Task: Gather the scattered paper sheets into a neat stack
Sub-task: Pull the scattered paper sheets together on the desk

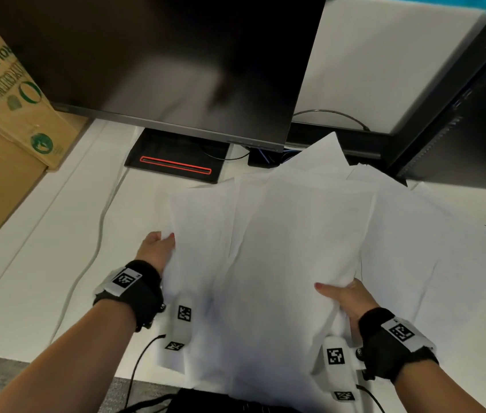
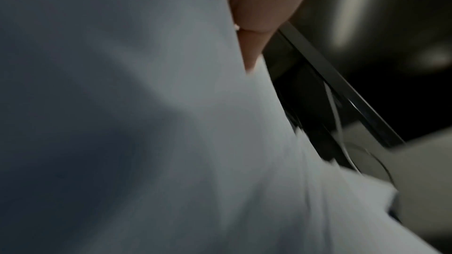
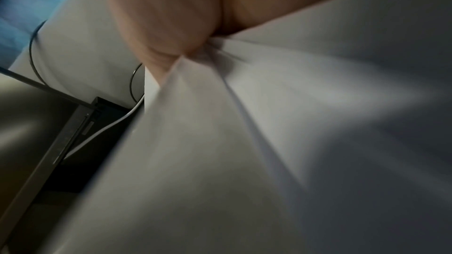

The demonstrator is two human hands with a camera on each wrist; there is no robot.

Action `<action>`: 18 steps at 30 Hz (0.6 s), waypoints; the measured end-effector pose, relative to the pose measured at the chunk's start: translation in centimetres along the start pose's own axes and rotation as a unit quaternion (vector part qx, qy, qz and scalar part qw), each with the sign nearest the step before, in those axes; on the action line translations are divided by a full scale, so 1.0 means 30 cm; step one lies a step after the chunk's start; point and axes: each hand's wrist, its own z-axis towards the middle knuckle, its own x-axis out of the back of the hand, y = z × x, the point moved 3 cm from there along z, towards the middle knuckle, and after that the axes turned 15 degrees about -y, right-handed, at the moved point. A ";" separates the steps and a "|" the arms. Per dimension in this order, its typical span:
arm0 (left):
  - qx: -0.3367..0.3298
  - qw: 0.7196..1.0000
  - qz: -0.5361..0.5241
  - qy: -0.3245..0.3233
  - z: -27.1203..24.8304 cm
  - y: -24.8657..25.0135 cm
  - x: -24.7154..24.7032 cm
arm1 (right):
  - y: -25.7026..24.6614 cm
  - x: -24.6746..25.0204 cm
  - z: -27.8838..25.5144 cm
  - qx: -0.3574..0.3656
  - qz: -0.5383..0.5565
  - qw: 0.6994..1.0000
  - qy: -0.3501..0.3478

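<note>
Several white paper sheets (image 1: 280, 248) overlap in a loose, fanned pile over the white desk (image 1: 42, 263), some corners sticking out toward the back right. My left hand (image 1: 158, 248) holds the pile's left edge, thumb on top and fingers hidden under the paper. My right hand (image 1: 343, 296) grips the near right part of the pile, thumb lying across the top sheet. In the left wrist view the paper (image 2: 171, 123) fills the frame with a finger (image 2: 259, 16) against its edge. The right wrist view shows sheets (image 3: 269, 142) creased where my thumb (image 3: 171, 26) pinches them.
A large dark monitor (image 1: 161, 61) stands behind the pile on a black base with a red line (image 1: 176, 168). A cardboard box (image 1: 6, 114) sits at the left, a second dark screen (image 1: 474, 99) at the right. A grey cable (image 1: 98, 234) runs across the desk's left side.
</note>
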 end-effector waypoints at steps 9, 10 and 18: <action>0.008 0.995 0.043 -0.086 -0.092 0.080 -0.090 | -0.001 0.007 -0.008 0.002 -0.022 1.000 -0.005; -0.005 0.992 0.083 -0.091 -0.092 0.086 -0.083 | -0.002 0.007 -0.009 0.002 -0.022 1.000 -0.006; -0.052 0.970 0.233 -0.041 -0.121 0.050 -0.112 | -0.009 0.004 -0.001 0.003 -0.061 0.998 0.008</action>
